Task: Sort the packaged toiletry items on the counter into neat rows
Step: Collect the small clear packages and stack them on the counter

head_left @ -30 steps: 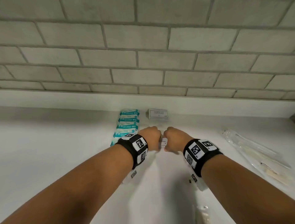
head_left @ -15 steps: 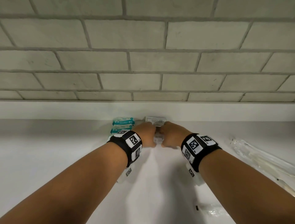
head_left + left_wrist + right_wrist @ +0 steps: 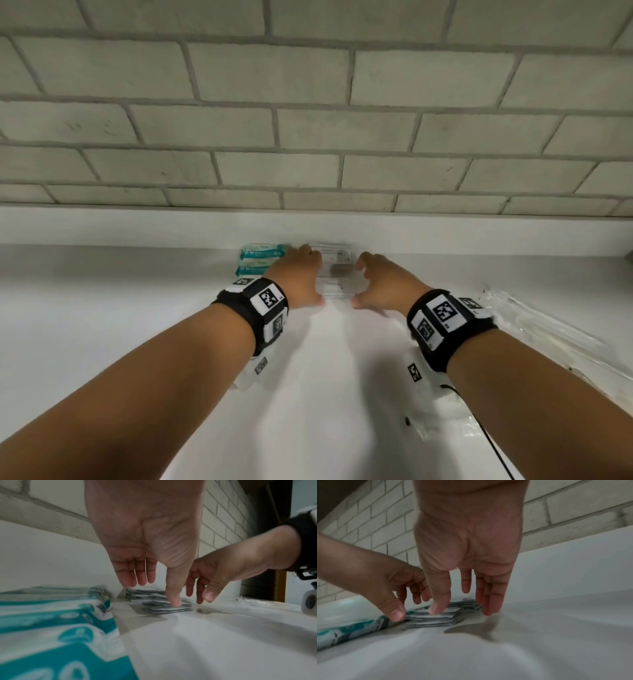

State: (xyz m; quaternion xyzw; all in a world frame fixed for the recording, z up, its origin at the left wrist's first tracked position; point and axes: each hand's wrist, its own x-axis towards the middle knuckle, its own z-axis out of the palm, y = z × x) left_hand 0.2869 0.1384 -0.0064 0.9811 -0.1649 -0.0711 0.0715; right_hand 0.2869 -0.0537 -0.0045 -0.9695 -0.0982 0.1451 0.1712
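Observation:
A row of small white sachets [image 3: 336, 274] lies overlapped on the white counter [image 3: 329, 394] near the back wall. My left hand [image 3: 313, 275] and right hand [image 3: 363, 282] flank it, fingers straight. In the left wrist view, the left thumb presses on the nearest sachets [image 3: 164, 607] and the right hand [image 3: 214, 577] hovers beside them. In the right wrist view, the right hand [image 3: 462, 611] touches the sachets [image 3: 436, 619] with thumb and fingertips, while the left thumb sits at their left edge. Teal-and-white packets [image 3: 261, 254] lie in a row just left of the sachets.
The brick wall [image 3: 308, 137] and a white ledge stand right behind the items. Long clear-wrapped items [image 3: 548, 329] lie at the right. A small clear packet [image 3: 431, 425] rests under my right forearm. The teal packets [image 3: 51, 615] fill the left wrist view's foreground.
Both hands, earlier curled together around the sachets, have moved toward the wall and spread open. The sachets now lie on the counter between them.

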